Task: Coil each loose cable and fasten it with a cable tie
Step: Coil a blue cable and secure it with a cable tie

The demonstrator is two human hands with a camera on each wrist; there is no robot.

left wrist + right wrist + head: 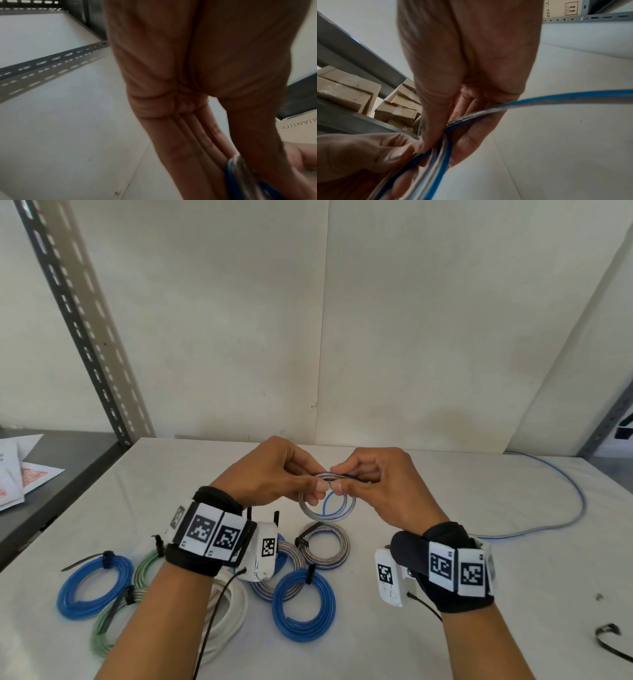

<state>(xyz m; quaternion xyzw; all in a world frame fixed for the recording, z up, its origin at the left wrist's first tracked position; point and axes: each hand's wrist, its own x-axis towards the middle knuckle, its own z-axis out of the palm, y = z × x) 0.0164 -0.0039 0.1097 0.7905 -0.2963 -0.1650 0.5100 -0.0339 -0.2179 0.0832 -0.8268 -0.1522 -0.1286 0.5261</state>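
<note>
A grey and blue cable point(327, 503) is partly wound into a small coil held above the white table point(479, 594). My left hand point(274, 474) pinches the coil's top from the left, and my right hand point(380, 484) pinches it from the right. The cable's loose tail point(561, 498) runs off to the right across the table in a wide curve. In the right wrist view the cable point(530, 100) passes between my thumb and fingers point(467, 140). The left wrist view shows the coil point(235, 166) at my fingertips. A loose black cable tie point(611, 642) lies at the right.
Several tied coils lie on the near left of the table: blue ones point(303, 606) point(94, 587), a green one point(113, 621), a white one point(229, 611), a grey one point(325, 546). A slotted metal shelf post point(78, 326) and papers point(24, 470) stand at the left.
</note>
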